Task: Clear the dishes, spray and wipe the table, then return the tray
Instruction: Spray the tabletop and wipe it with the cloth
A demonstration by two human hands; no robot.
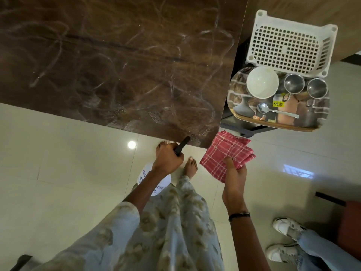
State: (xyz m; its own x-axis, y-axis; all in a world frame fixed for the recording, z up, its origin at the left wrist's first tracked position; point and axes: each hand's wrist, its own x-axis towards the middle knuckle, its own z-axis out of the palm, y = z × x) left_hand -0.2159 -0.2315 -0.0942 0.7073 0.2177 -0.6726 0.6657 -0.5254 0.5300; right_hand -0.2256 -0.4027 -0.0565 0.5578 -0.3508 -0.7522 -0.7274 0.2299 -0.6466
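Note:
The dark brown table point(109, 61) fills the upper left, its top streaked with wet smears and droplets near the front right corner. My left hand point(168, 159) grips a white spray bottle point(154, 180) by its black nozzle point(182, 145), which points at that corner. My right hand point(233, 178) holds a folded red checked cloth point(224, 153) just off the table's corner. To the right, a shiny tray point(237, 89) carries a white bowl point(262, 82), two steel cups point(294, 83), point(316, 88) and a spoon point(273, 110).
A white perforated plastic basket point(289, 44) stands behind the tray. Another person's white sneakers point(285, 227) and jeans show at lower right, beside a reddish chair point(351, 227). My bare feet stand on the pale tiled floor point(68, 163) by the table edge.

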